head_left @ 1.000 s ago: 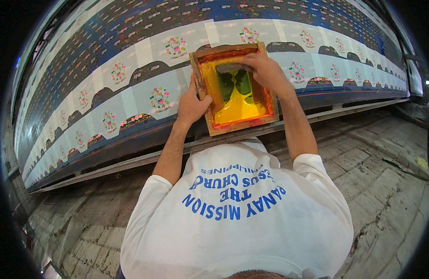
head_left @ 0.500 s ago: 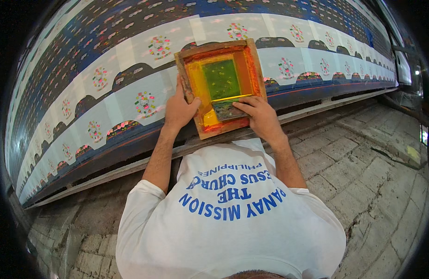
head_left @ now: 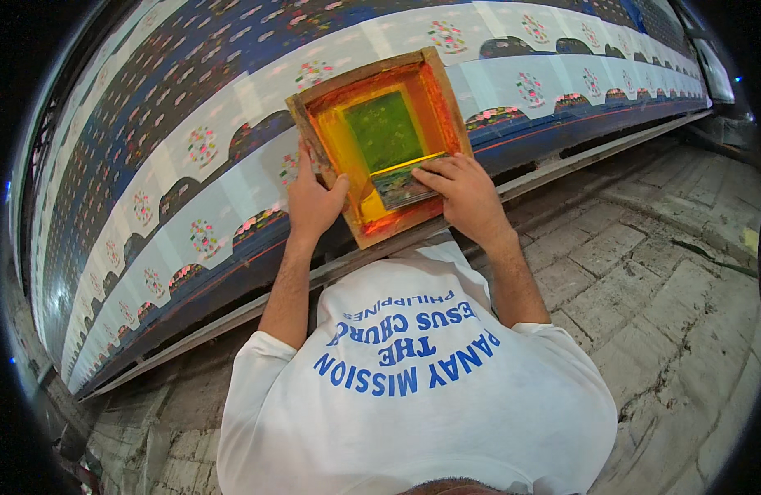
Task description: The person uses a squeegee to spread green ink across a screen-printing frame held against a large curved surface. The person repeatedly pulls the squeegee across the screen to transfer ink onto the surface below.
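A wooden screen-printing frame, stained with red, orange and yellow ink, is tilted over the near edge of a long table. Its mesh has a green square window in the middle. My left hand grips the frame's left side, thumb on the near face and fingers along the outer edge. Inside the frame's lower part lies a squeegee, a flat, ink-stained block with a bright yellow edge. My right hand is closed on the squeegee's right end, fingers across its top. The frame's underside is hidden.
Rows of pale cut pieces printed with colourful rings cover the sloping table, with dark patterned rows beyond. A long rail runs along its near edge. Worn paving forms the floor on my side.
The frame leans further to the left, with both hands still on frame and squeegee. The printed pieces on the table's left side sit further right and lower in view.
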Action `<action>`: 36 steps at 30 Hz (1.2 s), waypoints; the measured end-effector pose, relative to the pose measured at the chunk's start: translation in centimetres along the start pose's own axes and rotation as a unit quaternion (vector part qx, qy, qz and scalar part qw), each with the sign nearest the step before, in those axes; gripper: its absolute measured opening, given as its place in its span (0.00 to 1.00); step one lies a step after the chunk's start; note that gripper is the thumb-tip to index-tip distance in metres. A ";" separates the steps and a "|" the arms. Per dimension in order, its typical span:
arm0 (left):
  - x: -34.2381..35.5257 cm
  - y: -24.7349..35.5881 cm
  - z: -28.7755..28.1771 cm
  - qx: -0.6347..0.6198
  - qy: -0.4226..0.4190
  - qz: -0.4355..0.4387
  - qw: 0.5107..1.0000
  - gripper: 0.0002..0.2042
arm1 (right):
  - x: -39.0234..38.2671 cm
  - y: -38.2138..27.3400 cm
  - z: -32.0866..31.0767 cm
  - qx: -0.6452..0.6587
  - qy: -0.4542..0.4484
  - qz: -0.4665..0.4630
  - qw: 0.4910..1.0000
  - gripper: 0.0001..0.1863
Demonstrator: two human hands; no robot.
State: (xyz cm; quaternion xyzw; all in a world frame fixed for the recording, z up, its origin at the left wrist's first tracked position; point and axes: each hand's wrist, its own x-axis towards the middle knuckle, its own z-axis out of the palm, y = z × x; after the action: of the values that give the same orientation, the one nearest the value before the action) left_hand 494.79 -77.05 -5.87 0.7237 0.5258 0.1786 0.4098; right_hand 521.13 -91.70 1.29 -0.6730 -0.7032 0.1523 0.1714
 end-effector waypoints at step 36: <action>2.7 4.1 9.6 -0.026 0.005 0.012 1.000 0.51 | 2.1 11.8 -2.8 0.034 -0.093 -0.059 0.993 0.23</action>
State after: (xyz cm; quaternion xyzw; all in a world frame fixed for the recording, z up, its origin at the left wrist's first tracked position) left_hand 504.98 -78.91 -8.95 0.7182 0.5145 0.2004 0.4236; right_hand 532.84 -89.09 -1.34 -0.6070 -0.7490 0.2275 0.1372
